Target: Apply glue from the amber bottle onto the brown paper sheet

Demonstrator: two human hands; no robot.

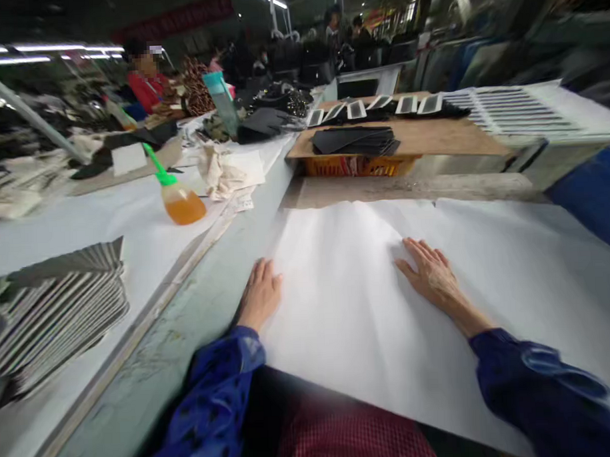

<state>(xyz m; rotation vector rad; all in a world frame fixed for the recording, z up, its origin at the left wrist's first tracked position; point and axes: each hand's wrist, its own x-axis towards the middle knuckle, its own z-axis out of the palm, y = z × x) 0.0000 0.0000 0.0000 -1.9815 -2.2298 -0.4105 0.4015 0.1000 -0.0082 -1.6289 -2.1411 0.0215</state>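
White sheet [332, 307] is laid out, kinda rippled though, left hand [260, 291] at its edge, right hand [433, 275] on top, fingers loosely extended, gripping nothing.

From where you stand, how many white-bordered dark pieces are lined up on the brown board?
6 white-bordered pieces: four behind the black stack, two farther right, all toward the far side of the brown board. Others could hide underneath.

No words or numbers can be read. Marks resembling letters are seen on the dark red banner [173, 18] in the background, but they are too blurred. The small marks on the paper slip [245, 202] also cannot be deciphered.
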